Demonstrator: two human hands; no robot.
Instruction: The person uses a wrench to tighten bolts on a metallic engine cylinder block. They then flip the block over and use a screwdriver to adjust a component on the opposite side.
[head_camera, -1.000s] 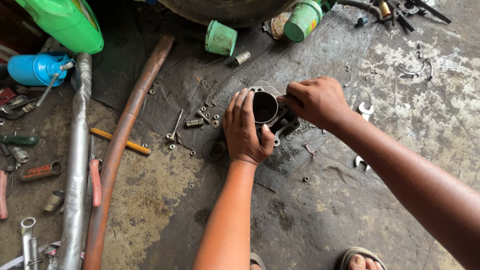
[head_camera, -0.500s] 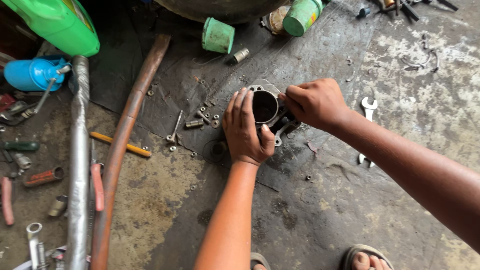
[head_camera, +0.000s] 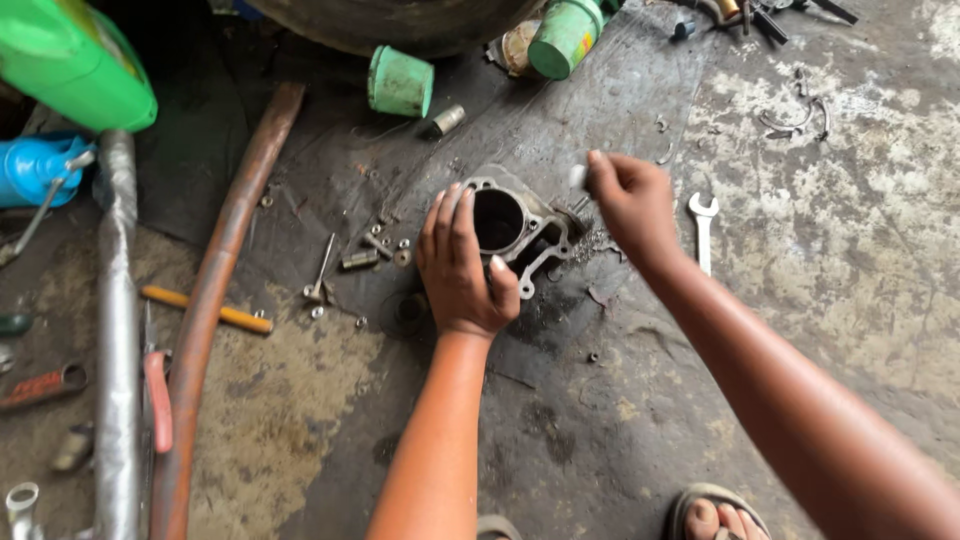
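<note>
— Where the oily dark patch of the concrete floor (head_camera: 860, 300) begins, what is seen under the hands?

— A grey metal engine cylinder (head_camera: 520, 228) is seen lying on the floor with its round bore turned upward, near the middle of the dark patch.

— How is it being held?

— The left hand (head_camera: 462, 268) is laid against the cylinder's left side, fingers curved over its rim and the thumb pressed at its near edge, so the part is gripped loosely from that side. The right hand (head_camera: 632, 203) is raised just beside the cylinder's right edge, its fingers pinched shut on a small pale object (head_camera: 577, 177); what that object is cannot be told.

— What is scattered around?

— Small bolts and screws (head_camera: 362, 255) are strewn just left of the cylinder. An open-ended spanner (head_camera: 703, 228) is lying to the right of the right hand. A rusty pipe (head_camera: 215, 300) and a grey pipe (head_camera: 118, 330) are stretched toward the near left edge of the floor, with a yellow-handled tool (head_camera: 205, 309) between them. A green cup (head_camera: 400, 82) is tipped near the far edge, and a blue container (head_camera: 35, 168) is set at the far left.
</note>
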